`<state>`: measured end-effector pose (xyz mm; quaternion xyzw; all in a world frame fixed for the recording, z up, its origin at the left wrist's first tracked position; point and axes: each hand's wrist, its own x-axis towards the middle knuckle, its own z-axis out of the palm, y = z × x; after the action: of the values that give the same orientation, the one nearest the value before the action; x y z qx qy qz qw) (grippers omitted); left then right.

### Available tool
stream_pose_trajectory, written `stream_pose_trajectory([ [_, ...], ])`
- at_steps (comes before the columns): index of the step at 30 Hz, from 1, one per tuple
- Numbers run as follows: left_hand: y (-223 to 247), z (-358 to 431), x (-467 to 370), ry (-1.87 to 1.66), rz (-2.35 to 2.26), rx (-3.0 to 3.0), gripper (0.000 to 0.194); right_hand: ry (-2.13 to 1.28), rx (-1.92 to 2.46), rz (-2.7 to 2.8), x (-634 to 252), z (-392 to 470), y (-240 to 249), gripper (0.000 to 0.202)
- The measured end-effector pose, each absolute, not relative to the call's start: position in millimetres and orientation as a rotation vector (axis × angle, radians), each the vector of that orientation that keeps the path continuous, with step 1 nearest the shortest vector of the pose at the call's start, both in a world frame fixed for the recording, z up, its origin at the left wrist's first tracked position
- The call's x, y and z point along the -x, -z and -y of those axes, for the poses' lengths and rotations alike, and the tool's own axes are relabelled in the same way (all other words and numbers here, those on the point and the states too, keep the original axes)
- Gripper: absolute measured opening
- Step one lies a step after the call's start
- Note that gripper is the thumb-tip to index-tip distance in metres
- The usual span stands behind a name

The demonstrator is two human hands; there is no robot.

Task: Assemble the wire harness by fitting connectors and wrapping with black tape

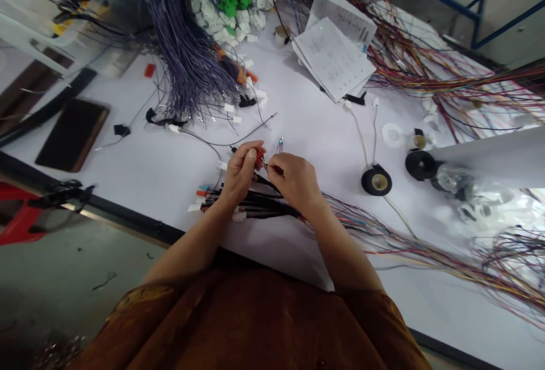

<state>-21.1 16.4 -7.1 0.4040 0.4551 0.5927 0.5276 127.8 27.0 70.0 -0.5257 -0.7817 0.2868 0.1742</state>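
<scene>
Both hands work over the table point(306, 126), nearer its near edge than its far one, forearms crossing that edge. Left hand point(243, 167): thumb and forefinger closed in a pinch on a small red piece point(259, 157), probably a connector housing. It sits just above the tabletop, between the two hands. Grip looks meant to steady it and leave the side toward the right hand exposed.

Right hand point(296, 180): thumb and forefinger pressed together on a thin lead point(264, 162), its tip up against the red piece; other fingers curled in. A tip pinch suits something so slender, I judge. Whether the tip is inside or merely touching: cannot tell.

Under the wrists, a black-sleeved bundle point(272, 202) lies roughly along the near edge, loose wires trailing toward the table's right end. Likely laid lengthwise to keep the ends within reach.

Just beyond the right hand, toward the far edge, short wire ends point(281, 144) lie apart. Farther back, a purple wire bundle point(183, 69) has an orange wrap point(239, 73), presumably to hold the strands together. White connectors point(244, 24) are heaped beside it, perhaps as ready stock. Phone point(73, 134) near the left corner, seemingly parked out of the way.
</scene>
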Motion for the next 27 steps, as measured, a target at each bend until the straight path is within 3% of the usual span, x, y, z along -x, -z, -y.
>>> stream_pose_trajectory([
  [27, -2, -16, 22, -1.342, -1.125, -1.117, 0.031, -1.010, 1.353, 1.966, -130, -21, -51, 0.021],
])
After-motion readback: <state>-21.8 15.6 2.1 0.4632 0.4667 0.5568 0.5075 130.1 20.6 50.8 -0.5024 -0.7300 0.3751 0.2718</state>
